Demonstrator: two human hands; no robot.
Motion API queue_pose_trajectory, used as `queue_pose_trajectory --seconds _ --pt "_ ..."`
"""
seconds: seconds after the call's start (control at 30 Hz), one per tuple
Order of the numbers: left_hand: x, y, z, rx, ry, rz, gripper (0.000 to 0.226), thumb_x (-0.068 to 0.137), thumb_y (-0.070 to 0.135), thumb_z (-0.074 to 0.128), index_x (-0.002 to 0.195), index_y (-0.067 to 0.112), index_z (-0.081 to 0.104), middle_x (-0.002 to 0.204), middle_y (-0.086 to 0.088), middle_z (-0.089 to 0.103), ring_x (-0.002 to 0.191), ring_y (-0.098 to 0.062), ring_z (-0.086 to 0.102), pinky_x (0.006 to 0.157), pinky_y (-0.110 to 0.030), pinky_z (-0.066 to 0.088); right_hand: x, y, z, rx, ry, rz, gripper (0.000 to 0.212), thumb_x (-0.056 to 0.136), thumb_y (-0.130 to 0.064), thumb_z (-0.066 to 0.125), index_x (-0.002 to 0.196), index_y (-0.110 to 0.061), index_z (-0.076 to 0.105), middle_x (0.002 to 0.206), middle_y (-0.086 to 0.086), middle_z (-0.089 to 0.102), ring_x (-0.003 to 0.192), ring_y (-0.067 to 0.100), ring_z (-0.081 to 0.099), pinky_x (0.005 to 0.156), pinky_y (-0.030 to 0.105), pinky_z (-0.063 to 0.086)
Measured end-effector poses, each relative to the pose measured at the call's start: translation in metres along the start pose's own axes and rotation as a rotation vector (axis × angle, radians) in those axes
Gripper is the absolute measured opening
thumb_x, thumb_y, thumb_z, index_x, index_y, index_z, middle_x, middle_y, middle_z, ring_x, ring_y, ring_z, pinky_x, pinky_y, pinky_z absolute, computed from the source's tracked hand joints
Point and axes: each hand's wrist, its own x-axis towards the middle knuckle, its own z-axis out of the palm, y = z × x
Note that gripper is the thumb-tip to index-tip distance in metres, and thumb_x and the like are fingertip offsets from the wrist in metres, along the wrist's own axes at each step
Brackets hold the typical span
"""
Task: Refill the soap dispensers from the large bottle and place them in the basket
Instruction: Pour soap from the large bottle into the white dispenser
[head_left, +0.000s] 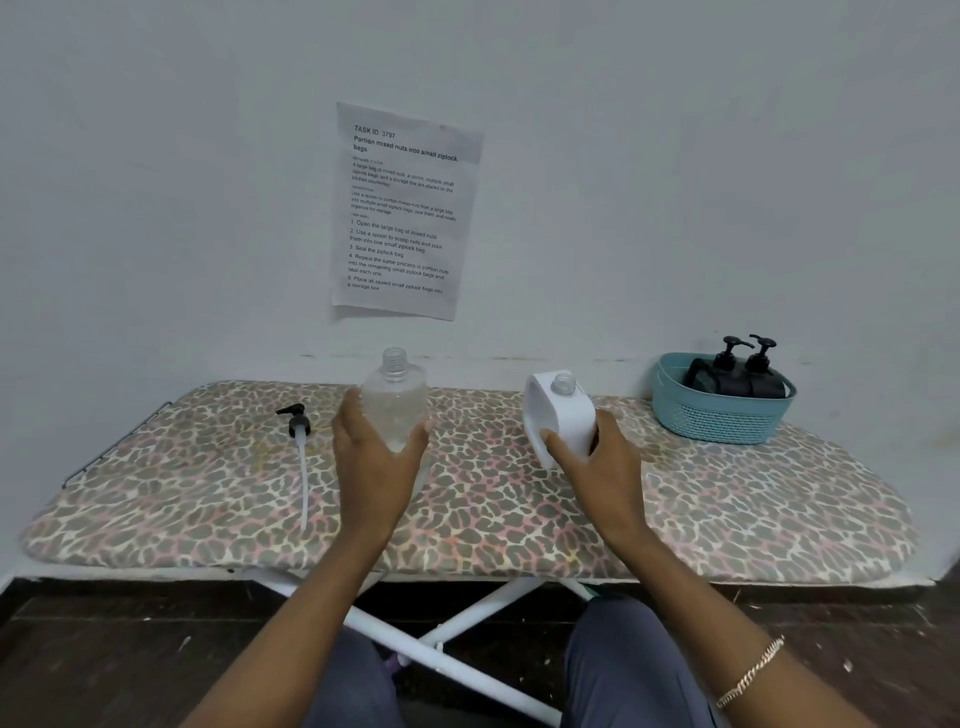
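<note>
Soap dispenser (561, 415) in white plastic, its neck uncapped, is held up just right of centre, tilted slightly, with the fingers and thumb of the right hand (597, 467) wrapped round its lower body. At centre, a clear plastic bottle (394, 400), also open at its threaded neck, is gripped round its lower half by the left hand (371, 457). The two containers are kept well apart, and pouring is judged not yet begun.

The dispenser is judged stiff, smooth and light while empty, and best held by its flat sides at mid-body. The clear bottle looks thin-walled and is likely to give under a hard squeeze. How much liquid it holds cannot be told.

A black pump head (296, 421) with its long white tube is laid at centre left on the leopard-print ironing board (519, 509). At the board's right end a teal basket (722, 421) is seen with two black pump dispensers (743, 374) inside. A printed sheet (405, 208) is fixed to the wall above.
</note>
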Motion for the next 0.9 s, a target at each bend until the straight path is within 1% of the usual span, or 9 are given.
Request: queue_pose_trajectory --seconds 0.07,0.13,0.23,0.33,0.47,0.6,0.7,0.77,0.9 --pt "0.0 -0.005 0.0 -0.011 -0.009 0.042 0.076 0.091 0.034 0.082 0.151 0.016 0.038 0.143 -0.012 0.055 0.125 -0.033 0.059 0.093 -0.036 0.051 -0.008 0.0 -0.002 0.005 -0.007 0.002 0.049 0.09 -0.053 0.078 0.125 -0.025 0.059 0.108 -0.01 0.066 0.092 -0.002 0.064 0.06 0.012 0.05" --pt "-0.001 -0.005 -0.001 -0.012 -0.004 0.064 0.065 0.092 0.031 0.081 0.143 0.018 0.043 0.134 -0.01 0.063 0.116 -0.03 0.065 0.087 -0.032 0.051 -0.015 0.001 -0.004 0.0 -0.008 0.002 0.044 0.089 -0.053 0.078 0.119 -0.028 0.058 0.105 -0.011 0.066 0.09 -0.004 0.063 0.061 0.01 0.049" --pt "-0.005 -0.004 0.0 -0.004 -0.001 0.102 0.059 0.093 0.029 0.08 0.14 0.019 0.045 0.13 -0.009 0.066 0.111 -0.03 0.067 0.084 -0.031 0.051 -0.024 0.005 -0.005 -0.013 -0.024 0.016 0.045 0.088 -0.057 0.078 0.117 -0.029 0.058 0.105 -0.014 0.067 0.091 -0.001 0.065 0.06 0.015 0.051" --pt "-0.015 -0.001 0.0 0.063 -0.007 0.176 0.062 0.095 0.028 0.076 0.146 0.015 0.044 0.134 -0.011 0.065 0.112 -0.031 0.067 0.084 -0.035 0.054 -0.033 0.009 -0.006 0.008 -0.039 0.02 0.055 0.087 -0.057 0.079 0.128 -0.026 0.061 0.107 -0.018 0.067 0.093 -0.005 0.065 0.062 0.013 0.051" --pt "-0.028 0.004 0.0 0.173 -0.02 0.268 0.066 0.094 0.025 0.075 0.151 0.01 0.045 0.133 -0.015 0.064 0.114 -0.035 0.066 0.092 -0.054 0.057 -0.041 0.01 -0.008 0.004 -0.048 0.016 0.059 0.086 -0.055 0.081 0.135 -0.028 0.061 0.107 -0.025 0.064 0.095 -0.005 0.064 0.071 0.019 0.054" --pt "-0.037 0.003 0.001 0.291 -0.011 0.376 0.069 0.085 0.014 0.08 0.147 0.011 0.05 0.123 -0.012 0.067 0.108 -0.034 0.066 0.09 -0.053 0.052 -0.047 0.008 -0.007 0.006 -0.073 0.014 0.042 0.087 -0.051 0.082 0.117 -0.035 0.059 0.102 -0.015 0.069 0.085 -0.008 0.067 0.06 0.018 0.055" --pt "-0.042 0.002 0.004 0.36 -0.014 0.418 0.074 0.083 0.013 0.083 0.148 0.01 0.05 0.129 -0.013 0.067 0.111 -0.037 0.066 0.089 -0.055 0.052 -0.051 0.008 -0.007 0.011 -0.082 0.012 0.043 0.087 -0.052 0.082 0.118 -0.039 0.057 0.106 -0.019 0.066 0.095 0.001 0.065 0.074 0.034 0.061" --pt "-0.043 0.001 0.006 0.408 -0.016 0.443 0.075 0.081 0.014 0.084 0.149 0.01 0.051 0.128 -0.014 0.066 0.111 -0.037 0.065 0.088 -0.055 0.052 -0.052 0.008 -0.008 0.021 -0.089 0.016 0.044 0.087 -0.052 0.082 0.119 -0.04 0.056 0.106 -0.021 0.064 0.098 0.002 0.064 0.078 0.04 0.061" --pt "-0.043 -0.001 0.007 0.474 0.004 0.491 0.079 0.078 0.016 0.087 0.148 0.01 0.052 0.127 -0.014 0.066 0.111 -0.038 0.065 0.085 -0.054 0.051 -0.055 0.009 -0.007 0.029 -0.088 0.003 0.048 0.085 -0.056 0.081 0.124 -0.041 0.057 0.106 -0.033 0.06 0.1 -0.008 0.062 0.077 0.032 0.06"
